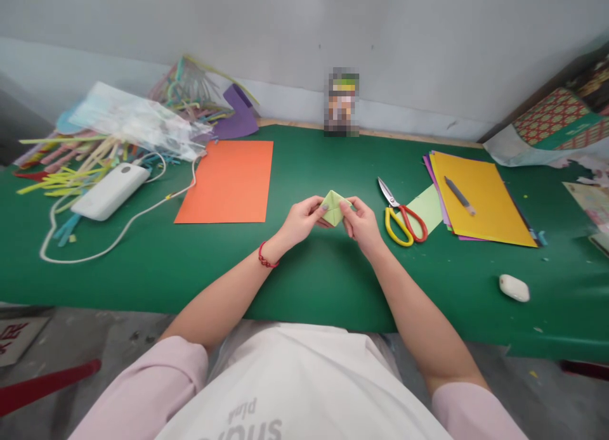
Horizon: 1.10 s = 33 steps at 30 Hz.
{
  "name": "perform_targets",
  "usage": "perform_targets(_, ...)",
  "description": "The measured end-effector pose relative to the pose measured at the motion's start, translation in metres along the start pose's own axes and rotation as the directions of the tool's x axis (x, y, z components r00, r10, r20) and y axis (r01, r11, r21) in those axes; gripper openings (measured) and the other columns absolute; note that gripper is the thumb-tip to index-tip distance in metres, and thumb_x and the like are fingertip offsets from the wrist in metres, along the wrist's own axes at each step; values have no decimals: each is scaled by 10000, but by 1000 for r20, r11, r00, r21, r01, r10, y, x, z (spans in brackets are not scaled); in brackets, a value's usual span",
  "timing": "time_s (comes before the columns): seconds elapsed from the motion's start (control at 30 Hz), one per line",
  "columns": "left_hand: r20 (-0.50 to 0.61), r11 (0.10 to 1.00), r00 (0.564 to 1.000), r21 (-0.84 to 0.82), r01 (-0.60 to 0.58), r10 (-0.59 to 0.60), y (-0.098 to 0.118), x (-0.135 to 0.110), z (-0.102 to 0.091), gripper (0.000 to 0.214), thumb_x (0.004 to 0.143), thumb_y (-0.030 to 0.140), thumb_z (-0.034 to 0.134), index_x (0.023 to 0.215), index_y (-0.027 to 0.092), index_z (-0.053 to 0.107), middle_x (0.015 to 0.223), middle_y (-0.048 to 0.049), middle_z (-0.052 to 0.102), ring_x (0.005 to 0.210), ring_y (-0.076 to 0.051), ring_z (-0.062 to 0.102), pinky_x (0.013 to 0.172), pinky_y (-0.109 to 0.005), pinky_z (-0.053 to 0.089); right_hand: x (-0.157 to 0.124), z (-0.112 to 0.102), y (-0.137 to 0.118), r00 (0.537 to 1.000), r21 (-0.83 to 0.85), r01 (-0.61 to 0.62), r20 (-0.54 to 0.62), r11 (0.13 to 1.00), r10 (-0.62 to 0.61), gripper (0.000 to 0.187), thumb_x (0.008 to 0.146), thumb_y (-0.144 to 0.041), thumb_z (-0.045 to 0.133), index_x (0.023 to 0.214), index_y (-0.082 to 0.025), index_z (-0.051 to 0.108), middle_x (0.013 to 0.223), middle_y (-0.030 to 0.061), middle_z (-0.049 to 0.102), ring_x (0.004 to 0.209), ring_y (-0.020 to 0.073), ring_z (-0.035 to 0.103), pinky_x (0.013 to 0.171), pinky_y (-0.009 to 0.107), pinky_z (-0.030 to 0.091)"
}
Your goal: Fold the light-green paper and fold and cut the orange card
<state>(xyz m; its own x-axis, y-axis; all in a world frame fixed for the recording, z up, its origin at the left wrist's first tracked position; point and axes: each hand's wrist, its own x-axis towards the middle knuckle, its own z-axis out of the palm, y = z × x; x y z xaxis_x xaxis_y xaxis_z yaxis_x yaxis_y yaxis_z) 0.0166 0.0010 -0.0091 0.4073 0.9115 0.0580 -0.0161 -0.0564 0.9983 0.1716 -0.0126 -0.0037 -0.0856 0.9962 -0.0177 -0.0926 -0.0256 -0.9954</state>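
A small folded piece of light green paper [333,207] is held above the green table [314,281] between both hands. My left hand [302,221] pinches its left side, with a red string bracelet on the wrist. My right hand [361,223] pinches its right side. Both hands have their fingers closed on the paper, just in front of my body at the middle of the table.
An orange sheet [228,181] lies left of the hands. Scissors [402,217] with yellow and red handles lie to the right, beside a light green scrap [427,207] and a yellow paper stack [480,198] bearing a pen [459,194]. A white power bank [110,191] with cable, paper strips, and a white eraser [514,288] are also there.
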Motion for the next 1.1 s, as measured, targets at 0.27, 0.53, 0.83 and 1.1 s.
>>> perform_targets(0.27,32,999,999,-31,42,-41,-2,1,3,264,881,424,484,845,164,514,832,-38,646,706,-143,661,692,-308,569,1,-2,-2,998,-1,-39,-53,999,39,487,585,-643,694,684,-203,508,337,-72,512,243,63,372,272,170,266)
perform_targets(0.53,-18,999,1000,28,-15,16,-9,6,-3,307,825,463,549,782,160,538,737,-12,618,693,-151,638,665,-308,557,-2,0,-4,996,-13,-79,-33,997,79,482,623,-649,664,722,-197,527,380,-55,550,269,84,452,270,166,310)
perform_targets(0.83,-57,987,986,7,-159,160,-7,7,-11,360,751,147,536,1087,209,650,1223,-59,618,1124,-209,569,899,-330,505,2,-4,4,997,43,74,-39,996,-72,449,666,-540,697,952,-240,523,816,10,680,742,193,674,505,277,568)
perform_targets(1.1,-90,999,996,-42,-1,-3,-7,8,-5,324,831,431,533,914,133,628,867,-67,663,691,-144,634,634,-281,550,3,-5,9,992,2,115,-55,993,-114,456,670,-486,711,996,-244,503,785,17,692,685,205,677,494,310,576)
